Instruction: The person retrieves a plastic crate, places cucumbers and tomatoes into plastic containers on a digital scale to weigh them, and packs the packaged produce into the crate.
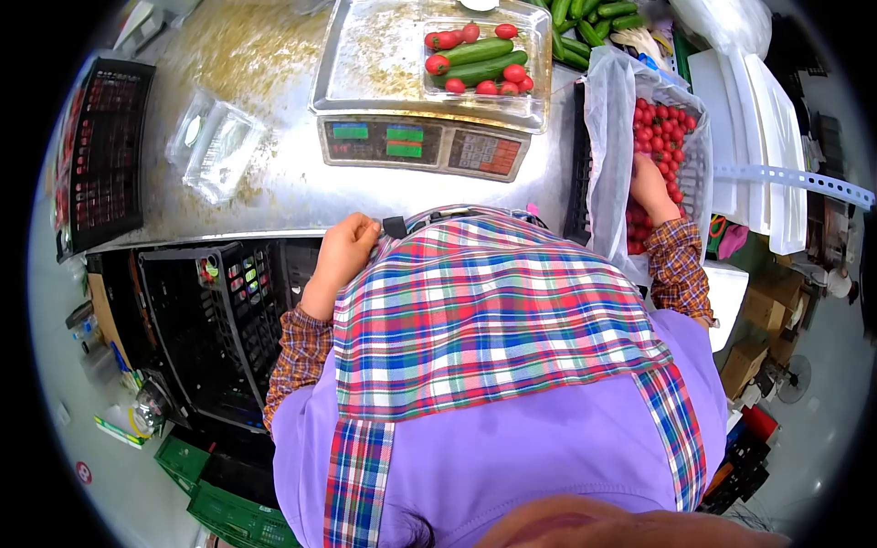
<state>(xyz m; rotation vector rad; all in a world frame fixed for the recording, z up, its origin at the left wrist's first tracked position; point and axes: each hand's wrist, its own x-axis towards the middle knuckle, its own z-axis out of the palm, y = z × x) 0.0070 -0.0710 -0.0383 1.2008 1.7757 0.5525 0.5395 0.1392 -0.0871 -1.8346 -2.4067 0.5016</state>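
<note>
My right hand [650,190] reaches into a lined crate [607,151] of cherry tomatoes [671,137]. Its fingertips are hidden among the fruit, so their grip does not show. My left hand [347,254] is at the table's front edge with its fingers curled together, beside a small black square piece [394,226]; whether anything is inside them is hidden. On the scale [420,151] lies a clear plastic tray [539,102]. It holds two cucumbers [475,69] side by side, with several cherry tomatoes [437,65] at both ends.
Clear plastic packaging [217,146] lies on the metal table [292,196] at left. A black crate [105,155] stands at the far left edge, and another black crate [210,329] is below the table. More cucumbers [585,23] are at the back right, near white foam boxes [749,137].
</note>
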